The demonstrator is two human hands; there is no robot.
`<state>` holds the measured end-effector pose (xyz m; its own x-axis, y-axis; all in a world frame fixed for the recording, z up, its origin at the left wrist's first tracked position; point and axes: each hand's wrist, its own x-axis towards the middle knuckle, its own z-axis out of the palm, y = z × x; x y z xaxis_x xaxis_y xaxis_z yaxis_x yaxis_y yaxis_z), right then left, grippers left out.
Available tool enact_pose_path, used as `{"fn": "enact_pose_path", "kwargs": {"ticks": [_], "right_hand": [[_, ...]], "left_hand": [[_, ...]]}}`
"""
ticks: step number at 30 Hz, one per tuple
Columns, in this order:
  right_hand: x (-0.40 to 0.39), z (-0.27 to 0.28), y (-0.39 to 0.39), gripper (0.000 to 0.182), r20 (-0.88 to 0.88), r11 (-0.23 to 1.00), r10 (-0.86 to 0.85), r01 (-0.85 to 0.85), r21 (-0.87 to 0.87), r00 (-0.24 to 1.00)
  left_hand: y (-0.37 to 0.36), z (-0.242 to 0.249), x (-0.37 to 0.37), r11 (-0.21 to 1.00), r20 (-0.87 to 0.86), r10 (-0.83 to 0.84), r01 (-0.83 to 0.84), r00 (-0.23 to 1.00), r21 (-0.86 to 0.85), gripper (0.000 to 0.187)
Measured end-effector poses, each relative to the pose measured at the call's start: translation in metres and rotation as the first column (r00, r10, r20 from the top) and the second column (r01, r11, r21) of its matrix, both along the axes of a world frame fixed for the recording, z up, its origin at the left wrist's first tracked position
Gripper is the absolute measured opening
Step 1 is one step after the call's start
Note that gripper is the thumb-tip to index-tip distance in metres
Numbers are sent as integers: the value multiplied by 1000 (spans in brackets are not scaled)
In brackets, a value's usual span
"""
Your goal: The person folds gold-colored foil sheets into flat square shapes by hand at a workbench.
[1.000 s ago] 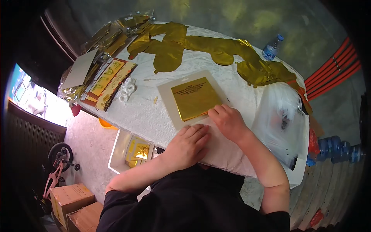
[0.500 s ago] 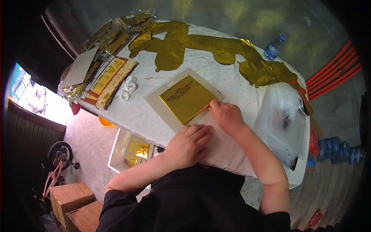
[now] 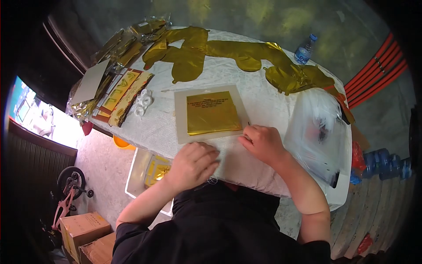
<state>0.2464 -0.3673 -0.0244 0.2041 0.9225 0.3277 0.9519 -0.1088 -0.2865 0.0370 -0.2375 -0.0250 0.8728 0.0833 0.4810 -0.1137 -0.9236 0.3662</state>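
A folded gold foil balloon with small dark print lies on a pale grey card on the cloth-covered table. At the card's lower right corner is my right hand, its fingers curled and its thumb and forefinger at the corner. Just below the card's lower left edge, my left hand hovers with loosely bent fingers and nothing visible in them. Unfolded gold foil balloons spread along the far side. To the right lies a stack of clear plastic bags.
White ribbon rolls, a printed "FALL" banner pack and packaged gold foil lie at the left. A water bottle stands on the far right. Below the table edge sits a white bin; cardboard boxes are on the floor.
The card with the folded balloon has turned so its edges face me squarely. My left hand has drawn back left from the card, and my right hand has moved slightly down and right.
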Motion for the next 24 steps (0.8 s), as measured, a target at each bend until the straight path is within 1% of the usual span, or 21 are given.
{"fn": "enact_pose_path", "kwargs": {"ticks": [1, 3, 5, 6, 7, 9, 10, 12, 13, 15, 16, 18, 19, 21, 24], "right_hand": [[-2, 0, 3, 19, 2, 1000, 4, -4, 4, 1000], [-8, -2, 11, 18, -2, 994, 80, -80, 76, 997], [-14, -4, 17, 19, 18, 994, 98, -99, 48, 995], [-15, -6, 18, 19, 35, 993, 119, -120, 20, 992], [-14, -7, 20, 19, 34, 993, 120, -121, 19, 992], [-13, -10, 24, 16, 68, 994, 104, -101, -49, 992], [-13, -10, 25, 16, 64, 993, 107, -104, -48, 992], [-15, -8, 27, 13, 170, 991, 122, -111, -75, 978], [-15, -8, 29, 13, 170, 990, 127, -115, -75, 977], [-17, -9, 30, 11, 242, 994, 106, -95, -55, 965], [-18, -8, 31, 11, 242, 994, 107, -97, -57, 964], [-22, -8, 35, 12, 281, 991, 75, -41, -124, 957], [-23, -8, 37, 12, 281, 991, 78, -44, -125, 957], [-24, -7, 43, 12, 323, 990, 47, 0, -144, 945], [-21, -13, 44, 13, 291, 993, 49, -16, -114, 956]], "left_hand": [[-6, 1, 2, 1000, 5, -4, 3, 1000, 6, 31], [-16, 0, 9, 1000, -13, 11, -11, 1000, 20, 34], [-22, -5, 13, 998, -71, 30, -25, 997, 65, 41], [-22, -5, 13, 998, -70, 29, -24, 997, 64, 41], [-22, -5, 13, 998, -66, 32, -28, 997, 59, 41], [-20, -6, 12, 998, -68, 39, -35, 997, 54, 41], [-18, -8, 13, 999, -64, 19, -16, 998, 39, 41], [-15, -8, 13, 1000, -60, 4, -3, 998, 24, 41], [-14, -7, 13, 1000, -65, -7, 8, 998, 18, 42], [-13, -6, 12, 1000, -70, -16, 17, 997, 9, 42], [-12, -5, 12, 1000, -83, -23, 23, 996, 1, 43], [-11, -5, 12, 1000, -96, -26, 25, 995, -8, 43], [-10, -6, 13, 999, -95, -36, 35, 995, -15, 44], [-8, -5, 14, 999, -92, -40, 38, 995, -17, 45], [-5, -5, 11, 998, -89, -56, 53, 994, -32, 44]]}}
